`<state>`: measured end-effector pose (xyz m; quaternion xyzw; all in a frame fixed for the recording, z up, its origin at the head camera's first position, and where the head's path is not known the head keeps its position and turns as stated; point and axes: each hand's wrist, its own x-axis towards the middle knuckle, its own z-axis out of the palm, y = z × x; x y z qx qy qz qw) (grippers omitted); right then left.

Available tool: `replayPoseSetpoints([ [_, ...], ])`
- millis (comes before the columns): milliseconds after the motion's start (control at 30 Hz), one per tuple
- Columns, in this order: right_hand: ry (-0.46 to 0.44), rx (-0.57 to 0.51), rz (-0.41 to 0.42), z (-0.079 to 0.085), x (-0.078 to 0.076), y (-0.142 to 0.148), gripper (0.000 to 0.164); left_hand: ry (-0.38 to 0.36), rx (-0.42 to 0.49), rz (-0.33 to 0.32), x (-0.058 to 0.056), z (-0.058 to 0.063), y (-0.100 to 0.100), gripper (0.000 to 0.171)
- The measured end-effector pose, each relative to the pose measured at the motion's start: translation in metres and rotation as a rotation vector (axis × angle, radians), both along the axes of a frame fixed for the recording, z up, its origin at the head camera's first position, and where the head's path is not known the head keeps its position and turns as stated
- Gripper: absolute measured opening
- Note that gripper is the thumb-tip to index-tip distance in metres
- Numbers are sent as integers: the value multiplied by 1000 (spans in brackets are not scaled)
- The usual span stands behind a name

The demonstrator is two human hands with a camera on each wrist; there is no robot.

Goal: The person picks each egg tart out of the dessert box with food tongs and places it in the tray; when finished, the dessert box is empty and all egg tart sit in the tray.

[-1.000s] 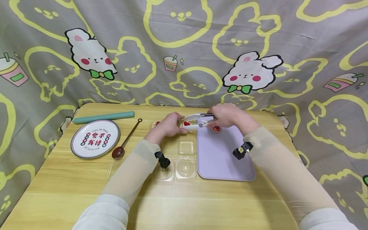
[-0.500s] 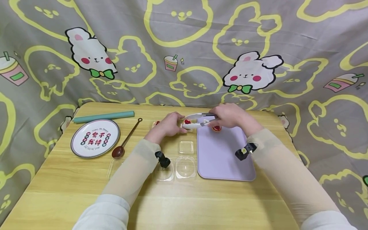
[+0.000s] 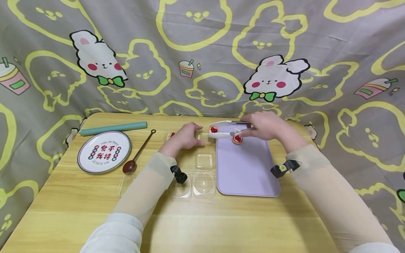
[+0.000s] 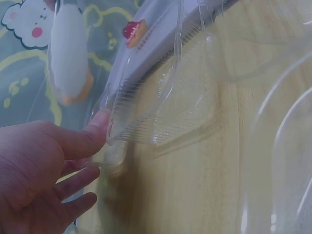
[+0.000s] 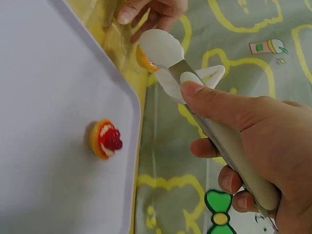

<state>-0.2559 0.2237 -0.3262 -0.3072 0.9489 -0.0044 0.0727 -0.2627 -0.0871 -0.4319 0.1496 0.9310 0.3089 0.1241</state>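
Observation:
My right hand [image 3: 265, 125] grips a pair of tongs [image 3: 223, 135] with white tips. Between those tips sits a small tart with red topping [image 3: 214, 130], above the tray's back left corner; in the right wrist view one tip partly hides this tart [image 5: 145, 59]. My left hand [image 3: 188, 136] pinches the edge of a clear plastic box [image 4: 139, 134] between thumb and fingers. A second red-topped tart [image 3: 237, 139] lies on the lilac tray [image 3: 248, 172], just below the tongs. Another red-topped piece [image 3: 172, 135] shows behind the left hand, mostly hidden.
Clear plastic containers [image 3: 204, 182] stand on the table left of the tray. Farther left lie a brown long-handled spoon [image 3: 129, 166], a white plate [image 3: 104, 167] with printed characters and a green roll [image 3: 114, 128]. A patterned curtain [image 3: 202, 52] hangs behind the table.
The right hand has moved right with the tongs, carrying the tart from the box by the left hand toward the tray. The left hand stays nearly still.

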Motion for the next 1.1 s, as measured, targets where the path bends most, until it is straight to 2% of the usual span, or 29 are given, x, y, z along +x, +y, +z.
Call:
replayPoseSetpoints([
  [200,12,-20,-25,8,8,29,64,-3,-4,4,1,2,0,77],
  [400,0,-21,-105,13,17,61,77,-13,-1,9,0,3,1,76],
  [467,0,-16,-130,12,20,71,78,-16,-2,9,0,3,1,76],
  [633,7,0,-161,9,26,94,75,-11,-10,5,0,2,2,76],
  [767,-23,17,-177,5,29,109,81,-7,-15,4,1,1,2,76],
  [900,-67,35,-194,-1,30,122,79,-8,-16,6,0,1,1,76],
  [1100,-85,41,-189,-12,30,132,73,-5,-16,6,0,0,1,76],
])
